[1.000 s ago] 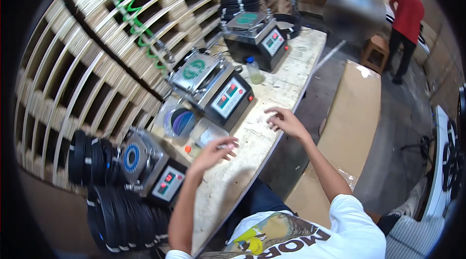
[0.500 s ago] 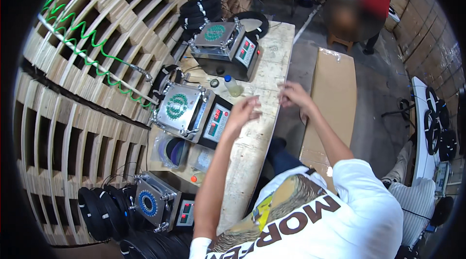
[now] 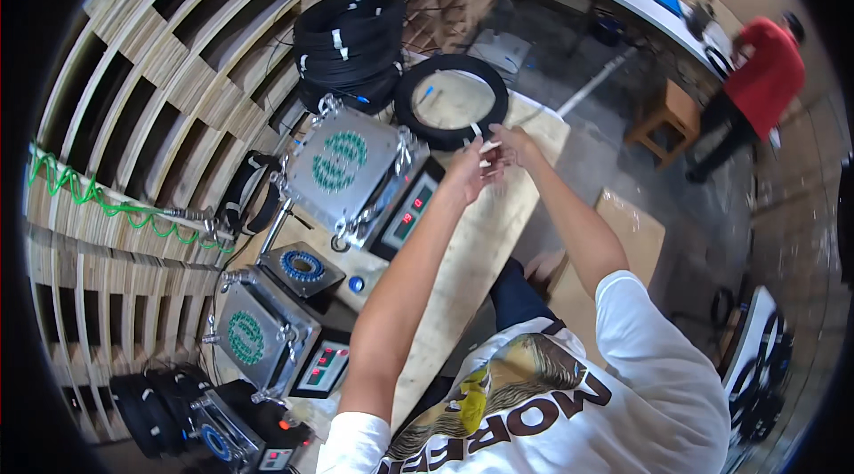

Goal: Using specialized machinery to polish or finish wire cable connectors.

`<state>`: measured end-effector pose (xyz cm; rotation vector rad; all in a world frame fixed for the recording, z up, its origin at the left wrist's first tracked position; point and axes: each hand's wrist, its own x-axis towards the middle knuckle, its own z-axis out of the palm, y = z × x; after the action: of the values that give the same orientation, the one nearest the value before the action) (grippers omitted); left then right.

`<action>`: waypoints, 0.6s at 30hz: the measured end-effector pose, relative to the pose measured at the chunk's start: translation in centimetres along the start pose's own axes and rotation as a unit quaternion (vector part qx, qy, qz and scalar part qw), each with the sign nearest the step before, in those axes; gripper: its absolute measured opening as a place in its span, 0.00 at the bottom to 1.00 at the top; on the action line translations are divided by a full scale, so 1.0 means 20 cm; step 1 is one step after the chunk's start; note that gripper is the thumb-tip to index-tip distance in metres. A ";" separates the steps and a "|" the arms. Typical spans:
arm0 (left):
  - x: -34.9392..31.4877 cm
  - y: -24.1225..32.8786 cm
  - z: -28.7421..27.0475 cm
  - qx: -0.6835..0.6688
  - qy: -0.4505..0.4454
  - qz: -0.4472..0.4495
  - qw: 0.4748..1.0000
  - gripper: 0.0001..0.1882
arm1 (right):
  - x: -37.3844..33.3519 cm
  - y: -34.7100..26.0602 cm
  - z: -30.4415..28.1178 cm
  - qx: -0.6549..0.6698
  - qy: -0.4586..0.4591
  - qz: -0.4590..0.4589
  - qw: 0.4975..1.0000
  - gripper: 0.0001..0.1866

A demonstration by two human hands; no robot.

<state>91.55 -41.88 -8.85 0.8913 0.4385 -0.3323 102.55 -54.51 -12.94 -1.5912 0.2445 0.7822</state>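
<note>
Both my hands are over the wooden bench, close together at the near right side of a coil of black cable (image 3: 412,92) that lies flat and carries a white tie. My left hand (image 3: 470,170) has its fingers apart and somewhat blurred. My right hand (image 3: 516,149) reaches in from the right, fingers stretched toward the coil and the left hand. I cannot tell whether the fingertips touch the cable. Left of my left hand stands a machine with a square metal plate (image 3: 307,180) bearing rings of green pieces and a lit red display (image 3: 411,212).
Several similar machines (image 3: 245,338) line the bench (image 3: 436,332) toward the lower left. Stacked black coils (image 3: 347,47) stand behind, against slatted wooden racks. On the right lie a cardboard box (image 3: 614,243) and a wooden stool (image 3: 669,118). A person in red (image 3: 772,74) stands at a white table.
My view and both hands have shifted toward the far end of the bench, close to the flat coil. My hands have come closer together. The person in red now stands clear of the stool.
</note>
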 end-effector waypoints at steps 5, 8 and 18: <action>0.52 -0.09 -0.16 -0.102 0.211 -0.085 0.968 0.26 | 0.38 0.00 0.03 0.025 0.023 0.111 0.993 0.41; 0.60 -0.03 -0.07 -0.091 0.278 -0.094 0.952 0.25 | 0.59 0.12 0.04 0.078 0.140 0.069 0.985 0.25; 0.62 0.02 0.10 -0.223 0.359 -0.011 0.906 0.27 | 0.49 -0.06 -0.08 0.210 0.099 -0.025 0.972 0.12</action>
<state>102.93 -44.40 -13.72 0.5307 1.1581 0.0989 111.05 -52.98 -18.03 -1.2652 0.4802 0.4917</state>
